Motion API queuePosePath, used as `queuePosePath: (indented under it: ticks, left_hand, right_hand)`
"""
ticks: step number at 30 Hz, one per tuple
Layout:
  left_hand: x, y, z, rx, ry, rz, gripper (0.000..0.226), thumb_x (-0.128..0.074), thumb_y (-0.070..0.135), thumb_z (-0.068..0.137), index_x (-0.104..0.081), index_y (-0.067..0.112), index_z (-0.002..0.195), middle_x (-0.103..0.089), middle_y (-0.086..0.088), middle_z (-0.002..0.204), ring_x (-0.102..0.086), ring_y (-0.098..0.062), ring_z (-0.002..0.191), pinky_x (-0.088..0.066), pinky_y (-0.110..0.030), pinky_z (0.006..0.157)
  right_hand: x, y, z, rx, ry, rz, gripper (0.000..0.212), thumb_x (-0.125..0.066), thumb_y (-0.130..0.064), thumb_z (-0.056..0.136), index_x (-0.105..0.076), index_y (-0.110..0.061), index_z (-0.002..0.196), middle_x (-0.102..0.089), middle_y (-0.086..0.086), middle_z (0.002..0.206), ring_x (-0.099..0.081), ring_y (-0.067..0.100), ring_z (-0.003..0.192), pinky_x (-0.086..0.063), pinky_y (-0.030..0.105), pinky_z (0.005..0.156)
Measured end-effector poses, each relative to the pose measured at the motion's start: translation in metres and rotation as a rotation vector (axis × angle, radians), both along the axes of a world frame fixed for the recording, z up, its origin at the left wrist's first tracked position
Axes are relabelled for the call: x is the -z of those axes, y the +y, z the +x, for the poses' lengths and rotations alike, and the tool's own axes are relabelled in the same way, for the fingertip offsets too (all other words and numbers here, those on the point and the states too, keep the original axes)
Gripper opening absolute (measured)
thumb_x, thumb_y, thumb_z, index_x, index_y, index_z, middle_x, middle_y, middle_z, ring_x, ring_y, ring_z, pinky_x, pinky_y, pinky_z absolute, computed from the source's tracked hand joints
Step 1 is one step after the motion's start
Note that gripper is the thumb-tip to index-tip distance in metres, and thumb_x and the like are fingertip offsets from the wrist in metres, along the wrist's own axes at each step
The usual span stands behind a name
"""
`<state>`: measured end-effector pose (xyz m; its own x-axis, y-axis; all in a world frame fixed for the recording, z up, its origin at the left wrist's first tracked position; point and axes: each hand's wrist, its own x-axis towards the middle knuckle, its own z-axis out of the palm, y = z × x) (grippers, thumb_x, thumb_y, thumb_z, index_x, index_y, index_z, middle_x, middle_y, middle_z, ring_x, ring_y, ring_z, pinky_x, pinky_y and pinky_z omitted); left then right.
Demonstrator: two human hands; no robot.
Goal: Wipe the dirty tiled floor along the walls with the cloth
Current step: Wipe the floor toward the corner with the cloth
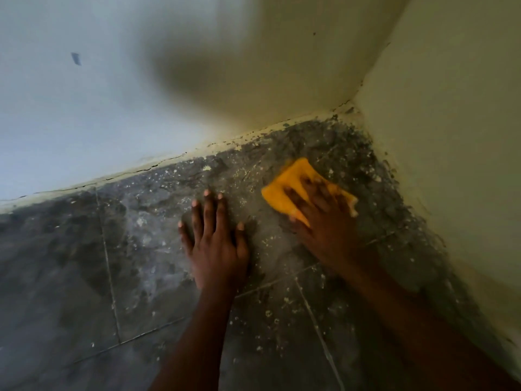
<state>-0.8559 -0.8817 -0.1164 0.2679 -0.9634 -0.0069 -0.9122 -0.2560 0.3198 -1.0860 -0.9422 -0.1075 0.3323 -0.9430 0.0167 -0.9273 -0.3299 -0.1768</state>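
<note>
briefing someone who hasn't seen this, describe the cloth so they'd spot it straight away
Find the corner where the two pale walls meet the dark, speckled tiled floor. Just short of it lies a bright orange-yellow cloth, pressed flat under the right hand. It is the only vivid colour there.

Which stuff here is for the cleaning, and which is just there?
For the job:
- orange cloth, pressed flat under the right hand
- dirty tiled floor
- left hand, flat on the floor

Just there:
- walls
- dark mark on the left wall
</note>
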Motion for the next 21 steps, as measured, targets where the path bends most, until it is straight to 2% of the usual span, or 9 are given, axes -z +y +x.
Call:
queuePosePath:
  ticks: [1, 3, 6, 8, 11, 13, 15, 18, 21]
  left_hand:
    - [-0.001, 0.0, 0.0, -0.003, -0.001, -0.002, 0.072, -0.024, 0.056, 0.105, -0.011, 0.025, 0.169, 0.006, 0.001, 0.177, 0.008, -0.023, 0.164, 0.0, -0.058, 0.131]
    - [0.0, -0.002, 0.0, 0.003, 0.003, -0.005, 0.072, -0.026, 0.056, 0.105, -0.011, 0.025, 0.169, 0.006, 0.001, 0.177, 0.008, -0.024, 0.164, 0.001, -0.058, 0.131]
    - [0.004, -0.001, 0.001, -0.004, -0.003, -0.002, 0.072, -0.027, 0.056, 0.105, -0.011, 0.026, 0.168, 0.006, 0.002, 0.177, 0.008, -0.022, 0.164, 0.004, -0.056, 0.131]
    - [0.005, 0.001, 0.002, -0.005, 0.0, -0.004, 0.073, -0.027, 0.056, 0.104, -0.012, 0.025, 0.168, 0.006, 0.003, 0.177, 0.008, -0.022, 0.164, 0.004, -0.055, 0.131]
    - [0.003, -0.001, 0.003, 0.007, 0.006, -0.004, 0.073, -0.027, 0.056, 0.104, -0.014, 0.025, 0.168, 0.005, 0.003, 0.177, 0.008, -0.021, 0.164, 0.004, -0.056, 0.131]
    - [0.001, -0.002, 0.004, 0.002, 0.014, -0.01, 0.073, -0.028, 0.055, 0.103, -0.016, 0.025, 0.168, 0.004, 0.004, 0.177, 0.007, -0.022, 0.164, 0.003, -0.056, 0.131]
    - [-0.001, 0.002, 0.003, 0.015, 0.022, -0.014, 0.073, -0.026, 0.055, 0.103, -0.014, 0.025, 0.168, 0.004, 0.002, 0.177, 0.008, -0.023, 0.163, 0.003, -0.056, 0.131]
    - [0.0, 0.005, 0.003, 0.046, 0.016, -0.038, 0.073, -0.025, 0.057, 0.103, -0.014, 0.025, 0.168, 0.001, 0.0, 0.177, 0.008, -0.025, 0.163, 0.004, -0.055, 0.131]
    - [0.004, 0.009, 0.005, 0.07, 0.023, -0.033, 0.074, -0.025, 0.058, 0.102, -0.014, 0.024, 0.168, -0.001, -0.002, 0.177, 0.008, -0.025, 0.163, 0.004, -0.055, 0.131]
  right_hand:
    - [-0.002, 0.011, -0.027, 0.032, 0.016, 0.012, 0.061, -0.025, -0.061, 0.104, -0.024, -0.04, 0.161, -0.018, 0.007, 0.173, -0.022, 0.037, 0.156, -0.026, 0.058, 0.121]
    - [-0.005, 0.001, -0.069, 0.273, 0.04, 0.004, 0.067, -0.021, -0.063, 0.101, -0.027, -0.034, 0.161, -0.023, 0.015, 0.17, -0.029, 0.046, 0.151, -0.03, 0.063, 0.118]
    - [0.001, -0.057, -0.052, 0.569, 0.042, 0.006, 0.068, -0.03, -0.06, 0.1, -0.029, -0.033, 0.162, -0.02, 0.017, 0.171, -0.02, 0.049, 0.154, -0.02, 0.068, 0.121]
    - [0.001, -0.069, -0.009, 0.525, 0.02, 0.035, 0.067, -0.034, -0.056, 0.102, -0.022, -0.034, 0.164, -0.014, 0.015, 0.172, -0.011, 0.048, 0.156, -0.013, 0.067, 0.124]
    - [0.007, -0.014, 0.021, 0.224, -0.011, -0.013, 0.065, -0.03, -0.058, 0.101, -0.024, -0.038, 0.163, -0.013, 0.008, 0.174, -0.009, 0.041, 0.159, -0.011, 0.061, 0.124]
    - [0.01, 0.048, -0.001, 0.078, -0.027, -0.008, 0.062, -0.03, -0.057, 0.102, -0.025, -0.042, 0.162, -0.013, 0.003, 0.174, -0.008, 0.034, 0.16, -0.011, 0.056, 0.127]
    - [0.009, 0.086, -0.05, 0.056, 0.045, 0.043, 0.063, -0.027, -0.058, 0.103, -0.014, -0.045, 0.163, -0.01, 0.003, 0.174, -0.007, 0.035, 0.16, -0.014, 0.062, 0.126]
    - [0.005, 0.066, -0.102, 0.341, 0.08, 0.017, 0.065, -0.026, -0.059, 0.099, -0.019, -0.044, 0.162, -0.019, 0.011, 0.172, -0.021, 0.045, 0.155, -0.022, 0.068, 0.12]
    - [0.004, 0.023, -0.075, 0.637, -0.035, 0.049, 0.063, -0.032, -0.058, 0.1, -0.026, -0.042, 0.161, -0.017, 0.01, 0.173, -0.015, 0.045, 0.156, -0.012, 0.066, 0.123]
